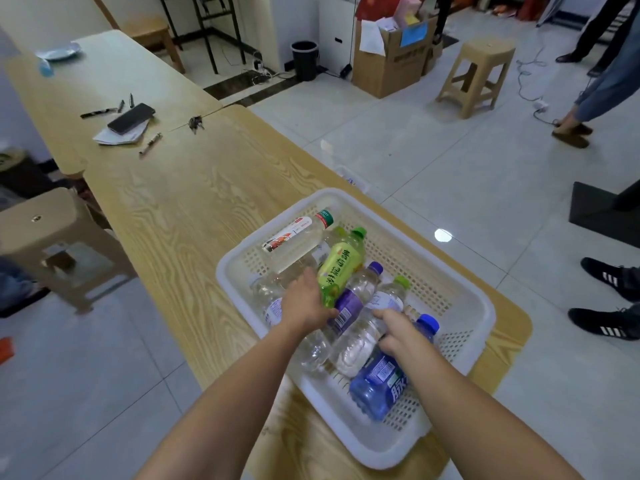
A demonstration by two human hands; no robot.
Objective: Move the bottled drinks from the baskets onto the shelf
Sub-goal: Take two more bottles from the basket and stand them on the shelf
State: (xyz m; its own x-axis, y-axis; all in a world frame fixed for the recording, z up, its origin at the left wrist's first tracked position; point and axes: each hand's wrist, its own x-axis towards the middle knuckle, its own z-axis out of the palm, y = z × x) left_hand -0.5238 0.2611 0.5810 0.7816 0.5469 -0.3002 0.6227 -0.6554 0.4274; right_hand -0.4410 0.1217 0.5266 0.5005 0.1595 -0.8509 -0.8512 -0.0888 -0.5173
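Bottles crowd basket; left hand grips green bottle, right hand grips blue bottle.

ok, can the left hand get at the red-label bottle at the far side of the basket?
Probably yes: the red-label bottle lies on top, uncovered, but the left hand seems to grip the green bottle.

You have one white basket at lower centre with at least six bottles: one green bottle, one blue bottle, one purple-labelled bottle, one red-labelled bottle, one green-capped clear bottle, one clear bottle at its left. Two beige stools: the upper-right stool and the left-edge stool. One black bin at top centre.
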